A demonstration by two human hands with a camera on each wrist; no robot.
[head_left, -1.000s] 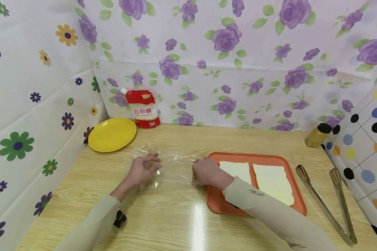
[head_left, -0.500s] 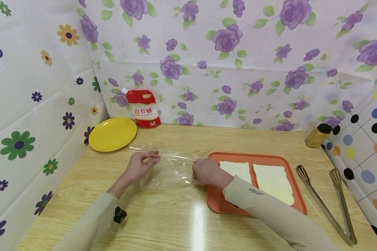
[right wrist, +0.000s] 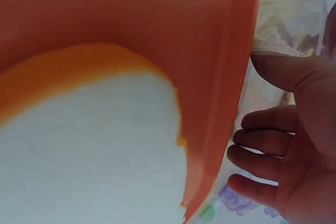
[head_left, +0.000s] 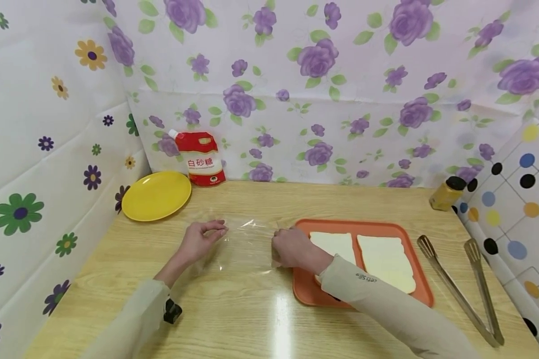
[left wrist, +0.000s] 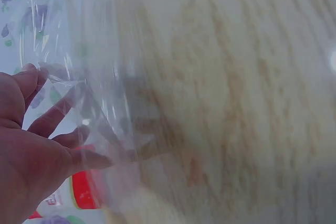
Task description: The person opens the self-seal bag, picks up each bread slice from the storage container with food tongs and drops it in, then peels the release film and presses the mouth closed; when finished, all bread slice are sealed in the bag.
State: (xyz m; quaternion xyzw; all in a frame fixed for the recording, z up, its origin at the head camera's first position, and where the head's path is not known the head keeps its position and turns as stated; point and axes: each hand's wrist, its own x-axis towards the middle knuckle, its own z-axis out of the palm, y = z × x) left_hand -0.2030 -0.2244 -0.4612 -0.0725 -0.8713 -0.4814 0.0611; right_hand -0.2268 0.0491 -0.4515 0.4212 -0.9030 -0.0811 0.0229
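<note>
A thin sheet of clear plastic film (head_left: 248, 245) stretches between the two hands, low over the wooden table, with glints along its creases. My left hand (head_left: 200, 238) pinches its left edge between thumb and index finger; the left wrist view shows the other fingers (left wrist: 58, 116) spread behind the see-through film (left wrist: 94, 40). At the opposite edge, my right hand (head_left: 293, 248) grips the film beside the orange tray (head_left: 364, 225). In the right wrist view, the film (right wrist: 299, 9) runs under the thumb of the right hand (right wrist: 299, 124), close along the tray's rim.
Two slices of white bread, left slice (head_left: 337, 244) and right slice (head_left: 386, 264), lie on the tray; the right forearm crosses over it. Metal tongs (head_left: 485, 299) lie to its right. A yellow plate (head_left: 157, 196), red sugar pouch (head_left: 203, 160) and black-lidded jar (head_left: 447, 194) stand at the back.
The left hand has shifted slightly and its fingers have drawn closer together on the film. The film's creases have changed. The right hand keeps its grip, and the head view has moved a little.
</note>
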